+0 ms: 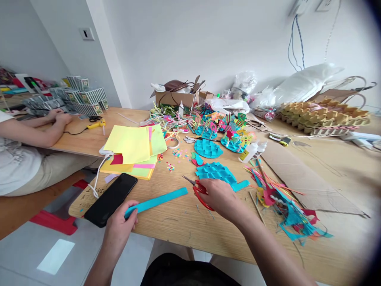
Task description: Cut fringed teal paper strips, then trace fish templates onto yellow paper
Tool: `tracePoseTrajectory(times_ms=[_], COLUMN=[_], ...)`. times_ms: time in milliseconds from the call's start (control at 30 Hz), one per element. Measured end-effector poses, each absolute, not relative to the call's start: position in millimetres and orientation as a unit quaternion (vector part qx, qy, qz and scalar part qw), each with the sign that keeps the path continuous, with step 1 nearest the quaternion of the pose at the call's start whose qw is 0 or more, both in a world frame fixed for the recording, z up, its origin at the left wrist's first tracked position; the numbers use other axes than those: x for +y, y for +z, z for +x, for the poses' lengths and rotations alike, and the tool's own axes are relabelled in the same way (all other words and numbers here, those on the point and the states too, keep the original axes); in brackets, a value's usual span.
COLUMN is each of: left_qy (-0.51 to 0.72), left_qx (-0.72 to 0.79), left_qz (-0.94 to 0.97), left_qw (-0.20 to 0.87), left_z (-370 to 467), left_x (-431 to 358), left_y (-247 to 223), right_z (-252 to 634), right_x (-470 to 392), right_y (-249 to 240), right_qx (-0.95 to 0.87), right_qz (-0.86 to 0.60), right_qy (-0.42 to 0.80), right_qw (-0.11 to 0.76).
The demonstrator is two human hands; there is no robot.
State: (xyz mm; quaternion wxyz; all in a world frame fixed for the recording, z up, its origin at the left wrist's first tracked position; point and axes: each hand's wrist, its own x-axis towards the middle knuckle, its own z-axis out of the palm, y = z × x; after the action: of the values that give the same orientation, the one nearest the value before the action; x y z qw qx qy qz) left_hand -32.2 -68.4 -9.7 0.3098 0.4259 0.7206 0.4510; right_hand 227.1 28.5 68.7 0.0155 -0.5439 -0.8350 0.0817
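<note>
My left hand (120, 220) pinches one end of a long blue paper strip (160, 201) above the front of the table. Red-handled scissors (202, 194) are gripped in my right hand (217, 194), their blades pointing left near the strip's far end. Whether the blades are parted is hard to see. Just beyond my right hand lies a blue piece covered in folded paper scales (216, 171), and a short blue strip (240, 185) rests at its right edge. A similar round blue piece (208, 148) lies behind it. A black phone (110, 200) is beside my left hand.
Coloured paper sheets (131, 143) are stacked at left. Glue bottles (249, 152), paper scraps (293, 218) and a cardboard sheet (306, 178) lie right. Behind are decorated paper pieces (229, 127), a cardboard box (175, 98) and egg trays (321, 115). Another person (26, 151) sits at left.
</note>
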Motion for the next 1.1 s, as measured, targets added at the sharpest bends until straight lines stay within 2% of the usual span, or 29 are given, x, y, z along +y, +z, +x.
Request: tracePoseTrajectory(times_ms=[100, 233, 400, 733, 900, 1100], left_qy=[0.454, 0.493, 0.439, 0.33, 0.305, 0.318], left_qx=[0.708, 0.681, 0.629, 0.5, 0.48, 0.485], left_qz=[0.437, 0.454, 0.574, 0.766, 0.799, 0.789], left_qw=[0.319, 0.294, 0.287, 0.231, 0.196, 0.206], left_z=[-32, -29, -27, -1, 9, 15], left_x=[-70, -75, -76, -55, -46, -37], left_y=[-6, 14, 51, 114, 128, 129], right_z=[247, 260, 256, 242, 249, 256], right_x=[8, -4, -1, 15, 13, 4], right_y=[61, 54, 67, 91, 93, 80], right_qx=[-0.823, -0.795, -0.778, -0.831, -0.811, -0.764], right_qz=[-0.55, -0.544, -0.491, -0.333, -0.272, -0.327], right_qy=[0.132, 0.21, 0.266, 0.309, 0.431, 0.478], right_qw=[0.046, 0.166, 0.286, 0.321, 0.288, 0.284])
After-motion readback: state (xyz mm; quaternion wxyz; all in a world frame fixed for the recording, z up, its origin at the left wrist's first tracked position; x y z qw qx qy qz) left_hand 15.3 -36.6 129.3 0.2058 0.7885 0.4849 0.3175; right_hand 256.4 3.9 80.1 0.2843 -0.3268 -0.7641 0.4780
